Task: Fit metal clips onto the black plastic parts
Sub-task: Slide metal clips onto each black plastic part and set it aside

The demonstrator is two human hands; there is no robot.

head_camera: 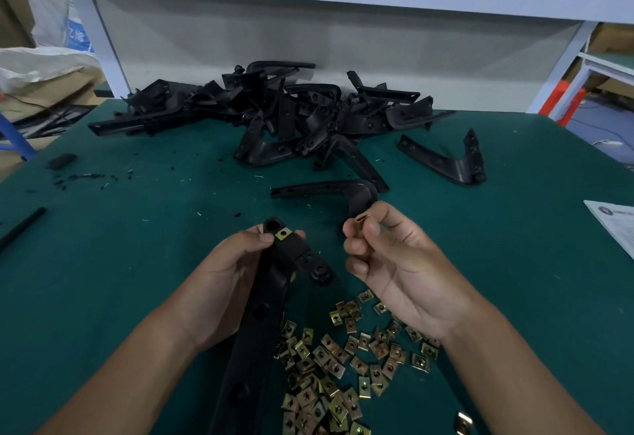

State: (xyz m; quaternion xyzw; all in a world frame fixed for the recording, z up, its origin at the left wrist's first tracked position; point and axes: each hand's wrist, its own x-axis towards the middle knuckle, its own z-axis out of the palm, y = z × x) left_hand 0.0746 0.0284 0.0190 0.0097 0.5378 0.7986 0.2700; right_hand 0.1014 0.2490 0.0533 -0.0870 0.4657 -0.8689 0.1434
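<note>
The left hand (pixel 236 263) grips the long black plastic bracket (pixel 260 314), one brass-coloured clip already seated near its top, while the right hand (pixel 384 256), just beside it, pinches a small folded metal clip (pixel 361 221), which could slip or go on crooked if its mouth misses the edge.

Not much to read here. Off the far-left corner of the green worktop (pixel 137 228), a white woven sack (pixel 58 19) carries a blue printed panel (pixel 77 34) with pale characters, too blurred and cut off to make out. At the worktop's right edge lies a white paper sheet (pixel 614 225) with a small round dark emblem (pixel 604 209) and lines of fine print beside it, all too small to read. No brand, number or sign comes through legibly anywhere.
</note>
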